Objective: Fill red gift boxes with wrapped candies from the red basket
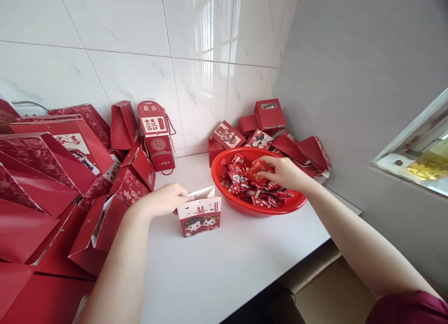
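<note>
My left hand is closed on the left side of a small red and white paper gift box. The box stands upright on the white table with its top open, two cartoon figures on its front. Over at the right, my right hand reaches into a red plastic basket and pinches a red wrapped candy packet. Beneath it the basket holds many small red wrapped candies. The tips of my left fingers are hidden behind the box.
Red gift boxes and bags crowd the left side. A taller red box with cord stands against the tiled wall. More red boxes pile up behind the basket. Below the table's right edge sits an open cardboard box.
</note>
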Tool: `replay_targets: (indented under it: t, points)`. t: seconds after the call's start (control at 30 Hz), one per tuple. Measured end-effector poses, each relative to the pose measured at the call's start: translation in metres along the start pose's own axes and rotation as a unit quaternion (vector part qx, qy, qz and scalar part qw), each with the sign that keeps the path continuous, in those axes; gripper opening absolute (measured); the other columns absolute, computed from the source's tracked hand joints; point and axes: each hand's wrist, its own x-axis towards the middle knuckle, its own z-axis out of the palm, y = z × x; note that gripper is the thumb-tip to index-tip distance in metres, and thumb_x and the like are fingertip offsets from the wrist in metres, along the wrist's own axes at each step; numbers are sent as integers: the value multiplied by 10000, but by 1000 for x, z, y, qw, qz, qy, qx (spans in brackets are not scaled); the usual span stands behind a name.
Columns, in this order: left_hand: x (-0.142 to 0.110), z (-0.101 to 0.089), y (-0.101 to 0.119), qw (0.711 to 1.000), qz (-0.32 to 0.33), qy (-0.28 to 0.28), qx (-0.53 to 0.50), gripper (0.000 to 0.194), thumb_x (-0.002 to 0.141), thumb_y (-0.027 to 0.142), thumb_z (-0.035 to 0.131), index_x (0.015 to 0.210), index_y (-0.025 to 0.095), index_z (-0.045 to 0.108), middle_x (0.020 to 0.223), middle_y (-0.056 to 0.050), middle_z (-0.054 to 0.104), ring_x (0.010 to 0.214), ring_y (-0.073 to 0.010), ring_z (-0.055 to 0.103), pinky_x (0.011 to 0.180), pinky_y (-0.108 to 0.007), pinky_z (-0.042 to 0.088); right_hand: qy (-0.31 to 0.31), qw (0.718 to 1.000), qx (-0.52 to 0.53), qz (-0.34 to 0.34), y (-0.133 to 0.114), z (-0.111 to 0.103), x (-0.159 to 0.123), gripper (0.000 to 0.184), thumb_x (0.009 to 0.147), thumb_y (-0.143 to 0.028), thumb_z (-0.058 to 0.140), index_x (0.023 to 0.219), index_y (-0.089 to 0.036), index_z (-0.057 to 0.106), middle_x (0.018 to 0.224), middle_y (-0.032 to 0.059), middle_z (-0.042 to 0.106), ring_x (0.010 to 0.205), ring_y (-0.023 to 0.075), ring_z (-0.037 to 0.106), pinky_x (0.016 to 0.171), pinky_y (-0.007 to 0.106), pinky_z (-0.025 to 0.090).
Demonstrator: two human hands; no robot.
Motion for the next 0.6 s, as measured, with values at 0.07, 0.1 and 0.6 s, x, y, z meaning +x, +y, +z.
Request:
replay_targets:
  t: [0.07, 0.1, 0.6]
  points:
    - [1, 1, -1, 1000, 0, 4, 1, 393, 790, 539, 510, 628, 189, 581, 640, -19, 554, 593, -159, 485, 554, -266, 310, 57, 997, -32, 34, 4, 0, 3, 374, 865, -387, 571, 1199, -220, 568, 954, 41, 682, 854, 207, 619, 735, 293, 437]
    - [1, 1, 0, 1000, -4, 8, 6, 395, 793, 541, 508, 624, 189, 569, 642, -18, 554, 594, -157, 480, 554, -265, 302, 71, 996, -45, 39, 6, 1, 4, 403, 876, -390, 560, 1243, -225, 543, 1055, 57, 677, 952, 225, 620, 794, 307, 443]
    - [0, 2, 7, 999, -27, 19, 26, 399, 798, 552, 517, 634, 190, 558, 650, 5, 533, 592, -141, 446, 532, -249, 241, -242, 947, -180, 115, 52, 39, 49, 686, 725, -134, 631, 1388, -197, 470, 1175, 149, 646, 950, 311, 651, 730, 344, 485]
